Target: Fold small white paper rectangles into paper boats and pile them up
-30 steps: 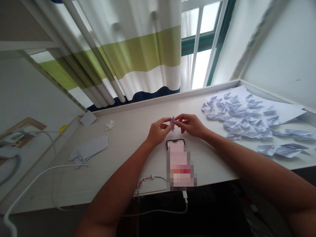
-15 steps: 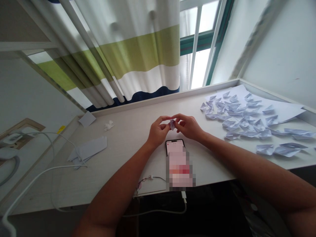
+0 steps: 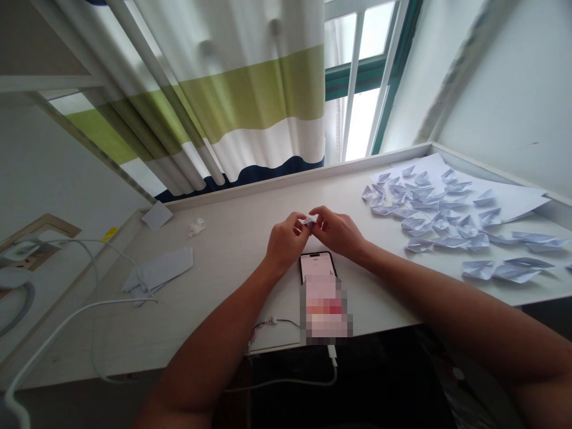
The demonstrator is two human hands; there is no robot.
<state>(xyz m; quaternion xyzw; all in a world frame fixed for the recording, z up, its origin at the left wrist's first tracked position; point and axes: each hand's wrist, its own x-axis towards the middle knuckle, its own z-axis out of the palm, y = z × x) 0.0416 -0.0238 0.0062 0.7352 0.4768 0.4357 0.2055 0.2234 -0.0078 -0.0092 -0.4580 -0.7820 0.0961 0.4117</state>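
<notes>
My left hand [image 3: 285, 241] and my right hand [image 3: 338, 230] meet above the white desk [image 3: 232, 256], both pinching a small folded piece of white paper [image 3: 310, 221] between fingertips. The paper is mostly hidden by my fingers. Just below my hands a phone [image 3: 322, 293] lies flat on the desk, plugged into a white cable [image 3: 334, 363]. To the right, several small folded paper boats [image 3: 429, 208] are spread over a large white sheet [image 3: 504, 199].
Cut paper pieces [image 3: 158, 269] and a white square [image 3: 156, 215] lie at the left, with a crumpled scrap [image 3: 197, 226]. White cables [image 3: 84, 310] loop over the left desk edge. A striped curtain [image 3: 241, 101] and window [image 3: 361, 77] stand behind.
My hands have drawn closer together around the small paper, which now lies flatter and more hidden between my fingertips. Everything on the desk has stayed where it was.
</notes>
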